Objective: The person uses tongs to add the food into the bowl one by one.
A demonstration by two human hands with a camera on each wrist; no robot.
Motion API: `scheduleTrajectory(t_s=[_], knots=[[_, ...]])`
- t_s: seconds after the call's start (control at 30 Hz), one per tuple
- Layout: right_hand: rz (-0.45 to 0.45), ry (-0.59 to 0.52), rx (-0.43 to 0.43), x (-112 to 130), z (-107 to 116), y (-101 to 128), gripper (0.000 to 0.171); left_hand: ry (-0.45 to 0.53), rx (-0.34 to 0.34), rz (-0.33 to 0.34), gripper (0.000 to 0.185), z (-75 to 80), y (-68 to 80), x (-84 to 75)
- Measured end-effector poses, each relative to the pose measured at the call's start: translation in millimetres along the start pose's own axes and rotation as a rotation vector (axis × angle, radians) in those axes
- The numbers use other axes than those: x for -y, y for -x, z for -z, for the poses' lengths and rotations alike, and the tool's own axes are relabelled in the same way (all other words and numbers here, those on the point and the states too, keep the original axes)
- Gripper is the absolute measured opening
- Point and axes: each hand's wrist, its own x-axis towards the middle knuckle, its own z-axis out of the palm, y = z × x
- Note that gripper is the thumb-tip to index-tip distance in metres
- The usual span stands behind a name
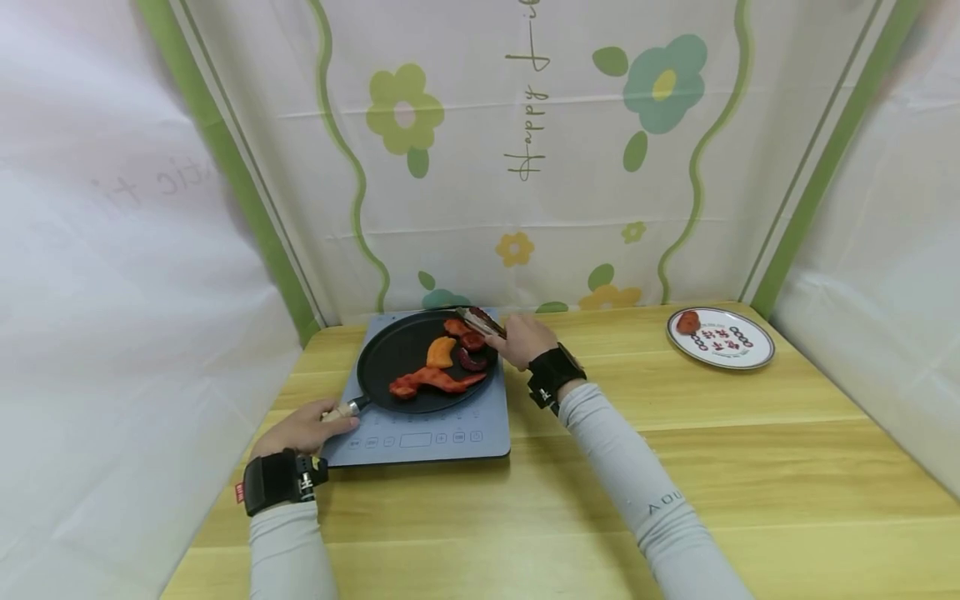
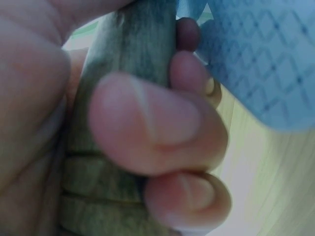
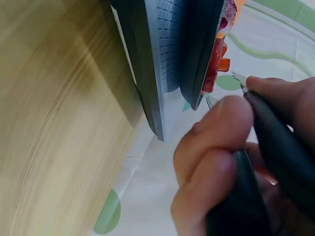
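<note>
My left hand (image 1: 303,429) grips the wooden handle (image 2: 138,44) of a black frying pan (image 1: 386,354), fingers curled round it. The pan sits on a grey-blue induction cooktop (image 1: 487,442). With my right hand (image 1: 525,340) I hold metal tongs with black grips (image 3: 275,142), their arms apart and tips over the pan's far right edge. A dark red food piece (image 1: 480,315) shows at the tongs. In the pan lie a long red-orange meat piece (image 1: 435,381), an orange wedge (image 1: 440,352), a curved dark red piece (image 1: 471,361) and other red pieces (image 1: 455,327).
A white plate (image 1: 738,354) with a dark rim stands at the back right of the wooden table (image 1: 637,458), a reddish food piece (image 1: 687,322) on it. Behind the cooktop hangs a flowered white curtain (image 1: 465,192), with white sheets at both sides.
</note>
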Motion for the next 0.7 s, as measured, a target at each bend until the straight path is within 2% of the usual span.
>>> scheduleTrajectory(t_s=[0.17, 0.4, 0.7], knots=[[0.001, -0.008, -0.031, -1.2, 1.1, 3.6, 0.061, -0.006, 0.011, -0.010, 0.034, 0.7, 0.6, -0.3], [0.063, 0.038, -0.128, -0.6, -0.8, 14.9, 0.065, -0.007, 0.015, -0.007, 0.034, 0.1, 0.1, 0.9], [0.077, 0.051, -0.182, -0.3, -3.9, 32.2, 0.063, -0.050, 0.012, -0.020, 0.036, 1.6, 1.2, -1.6]])
